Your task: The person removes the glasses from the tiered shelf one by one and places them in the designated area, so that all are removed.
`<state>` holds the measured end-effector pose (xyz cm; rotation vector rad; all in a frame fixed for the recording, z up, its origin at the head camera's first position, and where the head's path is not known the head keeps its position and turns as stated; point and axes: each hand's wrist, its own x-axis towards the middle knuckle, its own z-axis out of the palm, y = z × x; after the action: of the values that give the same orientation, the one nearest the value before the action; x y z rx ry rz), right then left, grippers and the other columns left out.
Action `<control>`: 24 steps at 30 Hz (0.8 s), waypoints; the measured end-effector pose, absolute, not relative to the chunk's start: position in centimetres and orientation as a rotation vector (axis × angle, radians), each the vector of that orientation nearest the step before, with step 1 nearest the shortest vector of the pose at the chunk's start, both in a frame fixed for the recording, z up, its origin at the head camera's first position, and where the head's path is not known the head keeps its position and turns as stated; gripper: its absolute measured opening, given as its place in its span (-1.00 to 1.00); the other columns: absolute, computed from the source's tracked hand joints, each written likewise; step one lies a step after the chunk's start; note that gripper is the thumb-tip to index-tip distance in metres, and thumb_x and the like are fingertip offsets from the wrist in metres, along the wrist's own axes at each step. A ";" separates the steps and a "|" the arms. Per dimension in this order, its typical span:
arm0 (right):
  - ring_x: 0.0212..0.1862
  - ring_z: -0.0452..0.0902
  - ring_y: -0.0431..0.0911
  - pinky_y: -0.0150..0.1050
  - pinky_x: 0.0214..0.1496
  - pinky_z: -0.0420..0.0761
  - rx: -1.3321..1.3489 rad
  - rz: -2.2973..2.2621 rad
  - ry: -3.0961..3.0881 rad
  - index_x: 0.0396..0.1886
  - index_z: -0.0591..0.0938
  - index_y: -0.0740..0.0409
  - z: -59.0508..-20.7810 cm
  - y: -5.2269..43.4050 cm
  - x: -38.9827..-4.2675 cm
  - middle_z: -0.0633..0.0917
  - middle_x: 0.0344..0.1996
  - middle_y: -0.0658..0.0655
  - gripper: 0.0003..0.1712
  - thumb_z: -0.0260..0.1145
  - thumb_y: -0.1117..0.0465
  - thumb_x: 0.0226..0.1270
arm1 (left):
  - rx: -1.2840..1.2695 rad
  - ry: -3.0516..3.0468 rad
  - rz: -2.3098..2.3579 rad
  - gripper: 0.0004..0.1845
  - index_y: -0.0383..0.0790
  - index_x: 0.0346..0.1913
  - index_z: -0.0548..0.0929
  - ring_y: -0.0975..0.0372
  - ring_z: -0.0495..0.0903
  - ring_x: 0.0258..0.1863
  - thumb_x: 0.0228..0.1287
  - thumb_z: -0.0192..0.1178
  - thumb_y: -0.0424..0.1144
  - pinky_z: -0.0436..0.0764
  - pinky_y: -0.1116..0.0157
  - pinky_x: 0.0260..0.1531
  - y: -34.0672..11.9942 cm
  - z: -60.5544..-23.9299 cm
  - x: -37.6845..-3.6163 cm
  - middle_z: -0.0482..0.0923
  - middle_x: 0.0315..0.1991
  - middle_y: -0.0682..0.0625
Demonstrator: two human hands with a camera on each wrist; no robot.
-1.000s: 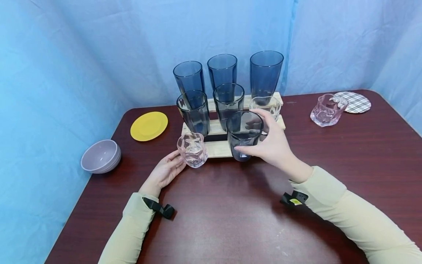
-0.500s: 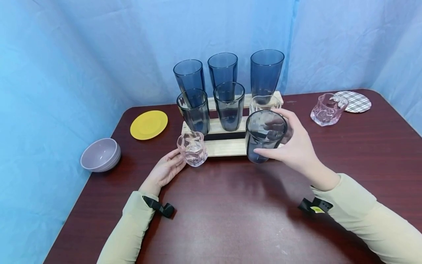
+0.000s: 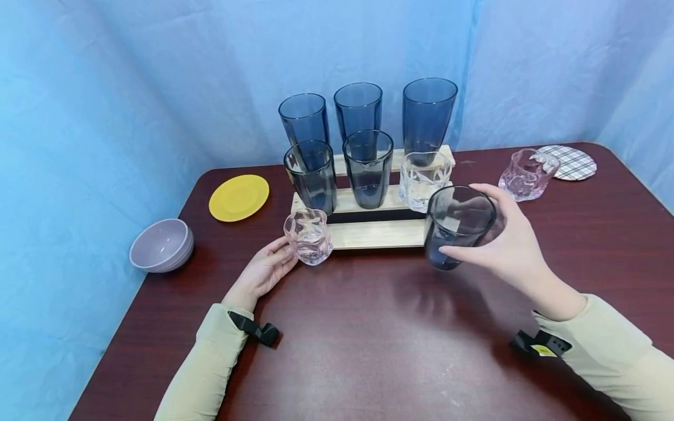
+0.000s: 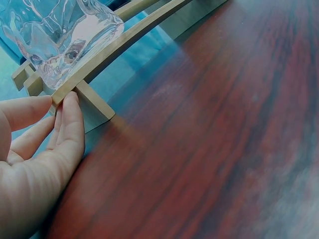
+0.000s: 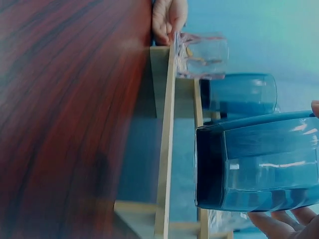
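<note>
A stepped wooden rack (image 3: pixel 376 235) stands at the back of the table and bears tumblers on its tiers. My left hand (image 3: pixel 265 273) pinches the left end of its lowest slat (image 4: pixel 75 88) between thumb and fingers. Right above those fingers, a pinkish faceted glass (image 3: pixel 309 237) sits on that slat. My right hand (image 3: pixel 513 248) grips a smoky blue tumbler (image 3: pixel 447 242) round its sides, thumb in front. This tumbler is held in the air before the rack's right end, its base clear of the slat in the right wrist view (image 5: pixel 249 164).
Blue tumblers (image 3: pixel 429 120) fill the top tier; two more (image 3: pixel 367 169) and a clear faceted glass (image 3: pixel 423 181) are on the middle one. A yellow plate (image 3: pixel 239 199) and lilac bowl (image 3: pixel 162 245) lie left. At right, a pink glass (image 3: pixel 523 175) is beside a checked coaster (image 3: pixel 571 162).
My right hand has carried the smoky tumbler to the right along the rack's front, uncovering the clear glass and the lowest slat. The left hand has stayed at the rack's end.
</note>
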<state>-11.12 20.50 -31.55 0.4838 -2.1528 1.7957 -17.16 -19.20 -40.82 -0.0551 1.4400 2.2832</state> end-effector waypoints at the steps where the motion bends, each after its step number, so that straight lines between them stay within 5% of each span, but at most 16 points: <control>1: -0.13 0.61 -0.33 -0.48 -0.26 0.62 0.466 1.765 -2.171 0.31 0.29 0.15 -31.6 20.9 -11.0 0.58 -0.09 -0.06 0.13 0.46 0.73 -0.40 | -0.055 1.441 2.282 -0.46 -0.36 0.44 -0.03 0.41 0.55 -0.17 0.46 -0.22 -0.49 0.55 0.50 -0.12 -19.2 -40.8 -17.2 0.55 -0.17 0.14; 9: -0.14 0.60 -0.35 -0.56 -0.23 0.58 0.340 1.743 -2.162 0.29 0.32 0.07 -31.7 23.3 -10.9 0.60 -0.11 -0.08 0.11 0.44 0.74 -0.37 | -0.073 1.421 2.296 -0.61 -0.26 0.29 0.20 0.41 0.55 -0.23 0.46 -0.22 -0.49 0.55 0.49 -0.13 -19.1 -40.9 -17.2 0.55 -0.23 0.13; 24: -0.25 0.49 -0.48 -0.66 -0.34 0.47 -0.013 1.476 -2.389 0.35 0.28 -0.08 -32.3 26.3 -12.0 0.48 -0.09 -0.26 0.07 0.56 0.45 -0.20 | -0.030 1.451 2.284 -0.44 -0.42 0.45 -0.11 0.41 0.56 -0.16 0.47 -0.29 -0.51 0.54 0.50 -0.13 -19.2 -41.0 -17.2 0.56 -0.16 0.14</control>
<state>-11.96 26.31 -32.32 -0.0126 -2.3885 1.4761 -17.23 -19.21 -41.03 -0.0301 1.4515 2.2839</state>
